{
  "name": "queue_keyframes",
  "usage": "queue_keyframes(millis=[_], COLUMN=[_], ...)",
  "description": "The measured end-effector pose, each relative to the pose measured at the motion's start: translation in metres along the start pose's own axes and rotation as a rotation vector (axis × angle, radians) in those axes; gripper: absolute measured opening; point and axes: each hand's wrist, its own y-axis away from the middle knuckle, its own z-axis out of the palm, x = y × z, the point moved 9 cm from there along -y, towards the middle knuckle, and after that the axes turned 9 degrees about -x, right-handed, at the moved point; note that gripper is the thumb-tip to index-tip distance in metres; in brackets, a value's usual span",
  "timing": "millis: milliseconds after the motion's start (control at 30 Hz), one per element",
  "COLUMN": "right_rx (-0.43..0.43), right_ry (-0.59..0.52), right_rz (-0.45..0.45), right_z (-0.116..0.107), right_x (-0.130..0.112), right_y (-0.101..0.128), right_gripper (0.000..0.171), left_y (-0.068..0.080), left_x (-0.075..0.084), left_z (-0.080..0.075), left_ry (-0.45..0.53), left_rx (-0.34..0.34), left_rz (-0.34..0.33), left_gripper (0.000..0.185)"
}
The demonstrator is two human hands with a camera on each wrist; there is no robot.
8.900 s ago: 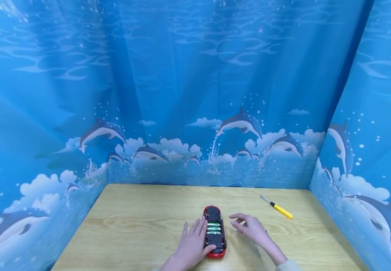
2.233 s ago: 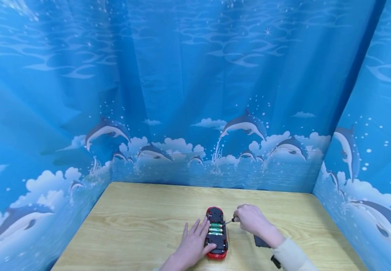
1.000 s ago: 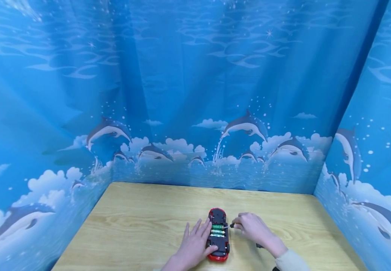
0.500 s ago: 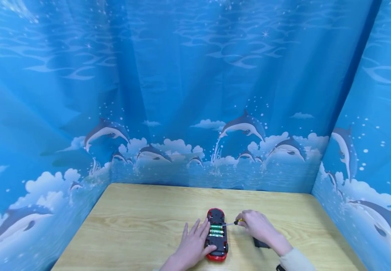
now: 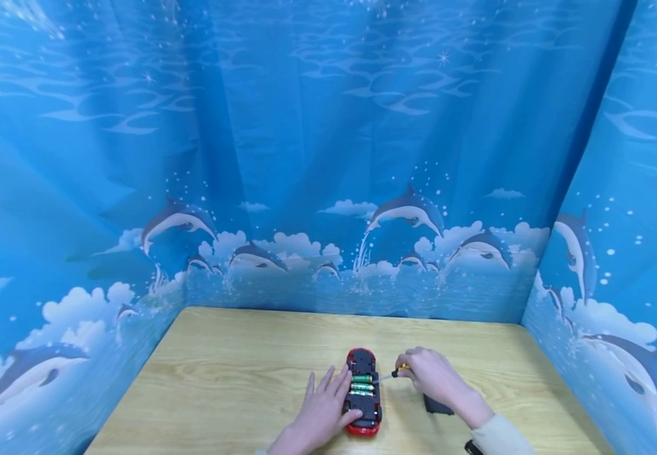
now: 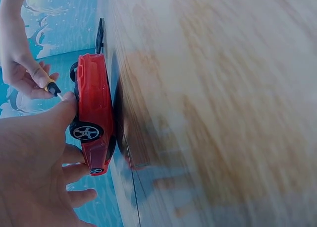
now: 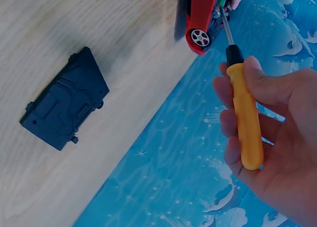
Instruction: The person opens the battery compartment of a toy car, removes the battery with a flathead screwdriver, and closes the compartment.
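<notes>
A red toy car (image 5: pixel 369 404) lies upside down on the table, its black underside up. Several green batteries (image 5: pixel 362 387) sit side by side in its uncovered battery bay. My left hand (image 5: pixel 321 407) rests along the car's left side with straight fingers, the thumb lying over the underside. My right hand (image 5: pixel 433 376) grips a screwdriver (image 7: pixel 246 118) by its yellow handle, on the car's right. Its metal tip reaches the edge of the bay, close to the battery farthest from me.
A black battery cover (image 7: pixel 67 100) lies on the wooden table (image 5: pixel 237 379), to the right of the car and partly under my right forearm in the head view. A blue dolphin-print curtain (image 5: pixel 305 158) stands behind the table and along both sides.
The screwdriver, lying at the table's back right earlier, is now in my right hand with its tip at the battery bay. Over the last second it shifts only slightly; the left hand stays put.
</notes>
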Motion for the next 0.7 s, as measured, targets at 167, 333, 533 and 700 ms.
queue_keyframes(millis=[167,333,533,700], right_rx=[0.013,0.051,0.088,0.127], right_ry=[0.116,0.23,0.323,0.341], right_rz=[-0.056,-0.103,-0.089,-0.103], right_z=[-0.005,-0.012,-0.015,-0.015], right_x=[-0.012,-0.028,-0.041,-0.047], right_y=[-0.004,-0.01,-0.014,-0.014], right_gripper=[0.007,0.01,0.014,0.015], left_y=[0.0,0.0,0.0,-0.001], left_x=[0.001,0.0,0.001,0.001], left_z=[0.0,-0.001,-0.001,0.0], left_ry=[-0.002,-0.007,-0.011,-0.003], left_rx=[0.002,-0.002,0.01,0.0], left_rz=[0.005,-0.001,0.006,0.002], left_gripper=[0.078,0.079,0.079,0.08])
